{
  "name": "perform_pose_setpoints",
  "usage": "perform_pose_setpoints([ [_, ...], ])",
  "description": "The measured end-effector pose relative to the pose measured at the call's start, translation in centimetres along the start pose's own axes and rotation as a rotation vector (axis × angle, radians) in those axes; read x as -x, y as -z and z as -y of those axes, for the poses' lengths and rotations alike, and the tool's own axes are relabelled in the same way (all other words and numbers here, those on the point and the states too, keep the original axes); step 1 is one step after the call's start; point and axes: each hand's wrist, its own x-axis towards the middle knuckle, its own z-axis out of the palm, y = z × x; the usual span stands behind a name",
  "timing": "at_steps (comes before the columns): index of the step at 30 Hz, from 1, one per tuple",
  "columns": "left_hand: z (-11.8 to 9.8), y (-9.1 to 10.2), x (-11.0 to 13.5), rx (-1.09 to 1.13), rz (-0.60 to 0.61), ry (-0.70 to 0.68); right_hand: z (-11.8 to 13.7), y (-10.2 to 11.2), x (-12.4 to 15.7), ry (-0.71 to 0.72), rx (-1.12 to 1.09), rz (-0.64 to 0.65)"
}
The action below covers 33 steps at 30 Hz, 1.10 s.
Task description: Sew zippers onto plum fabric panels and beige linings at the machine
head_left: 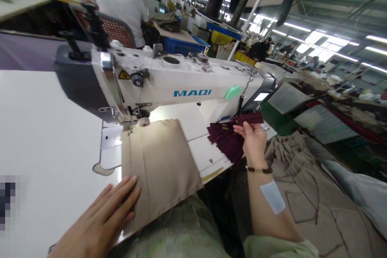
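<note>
My left hand (pixel 102 213) lies flat with its fingers stretched out on the left edge of a beige fabric panel (pixel 169 157). That panel sits on the sewing machine bed, and its far left corner is under the machine's needle area (pixel 130 125). At the right end of the bed, a fanned pile of maroon zippers (pixel 225 139) with gold-coloured pulls rests on the table. My right hand (pixel 255 139) is closed in a pinch on a maroon zipper (pixel 249 119) at the top of this pile.
The white sewing machine (pixel 193 84) spans the table ahead. Brown-grey garment pieces (pixel 314 181) are heaped at my right. Thread cones (pixel 238 10) stand behind the machine, near a blue crate (pixel 181 45). A person in a white shirt (pixel 116 0) sits beyond it.
</note>
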Motion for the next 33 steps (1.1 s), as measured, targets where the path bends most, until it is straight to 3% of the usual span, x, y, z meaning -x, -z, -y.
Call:
perform_pose_setpoints([
  [3, -0.9, 0.6, -0.2, -0.087, 0.016, -0.1, 5.0, -3.2, 2.7, -0.007, -0.333, 0.086],
  [5, -2.0, 1.4, -0.6, -0.129, 0.01, -0.03, 8.6, -5.5, 5.6, 0.105, -0.439, 0.364],
  [8, -3.5, 2.6, -1.4, -0.168, 0.01, 0.084, 12.2, -8.2, 10.0, 0.36, -0.297, 0.731],
  [10, -4.1, 3.1, -1.9, -0.142, 0.032, 0.074, 13.0, -9.2, 12.0, 0.463, -0.15, 0.834],
  [12, -4.2, 3.3, -2.1, -0.132, 0.043, 0.048, 13.1, -9.6, 12.6, 0.528, -0.031, 0.858],
  [17, -4.2, 3.4, -2.0, -0.059, 0.119, 0.046, 13.7, -8.7, 10.8, 0.671, 0.092, 1.06],
  [21, -4.2, 3.5, -2.0, -0.011, 0.135, 0.054, 14.6, -8.9, 9.0, 0.802, 0.167, 1.11],
  [25, -4.3, 3.7, -2.1, 0.003, 0.134, 0.062, 14.9, -11.0, 7.9, 0.773, 0.163, 1.155],
  [33, -4.2, 3.8, -2.0, 0.021, 0.119, 0.03, 13.8, -14.2, 7.6, 0.715, 0.165, 0.971],
])
